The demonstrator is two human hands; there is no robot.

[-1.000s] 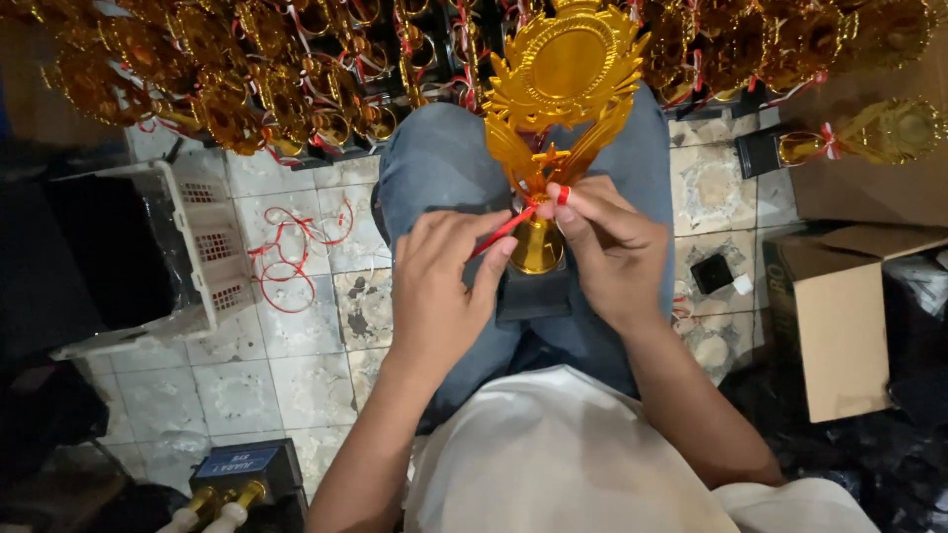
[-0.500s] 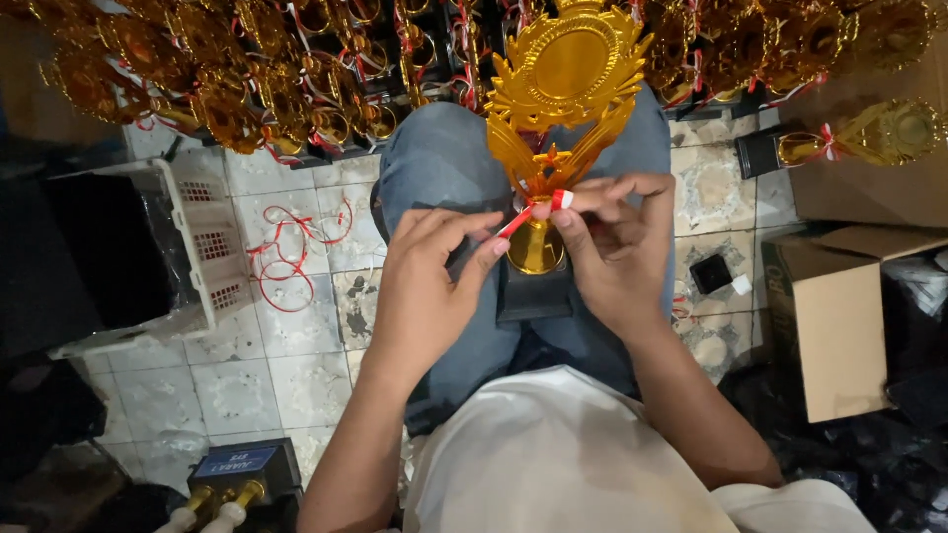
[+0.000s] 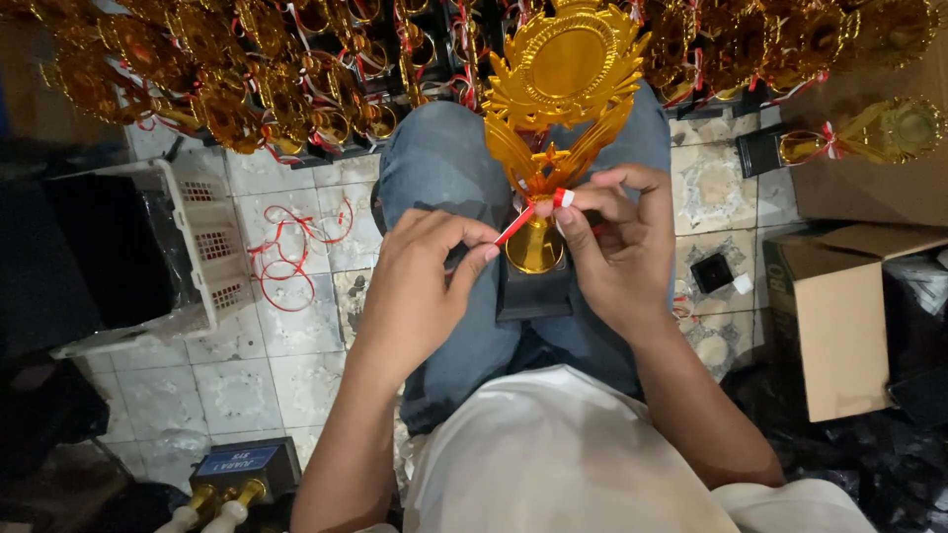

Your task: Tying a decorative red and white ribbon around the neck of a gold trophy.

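Observation:
A gold plastic trophy (image 3: 563,74) with a round wreath top stands on its black base (image 3: 533,291) between my knees. A red-and-white ribbon (image 3: 518,225) runs around its narrow stem. My left hand (image 3: 420,291) pinches the ribbon's lower end between thumb and forefinger, left of the stem. My right hand (image 3: 617,247) pinches the ribbon's other end at the stem, with its fingers spread above.
Rows of gold trophies (image 3: 247,89) with ribbons fill the floor ahead. A white plastic basket (image 3: 202,247) stands at left beside loose red ribbon (image 3: 291,247) on the tiles. An open cardboard box (image 3: 839,326) sits at right. A lone trophy (image 3: 889,133) lies at upper right.
My left hand has drawn the ribbon end a little down and left. My right hand's fingers have lifted and spread while still pinching the ribbon at the stem.

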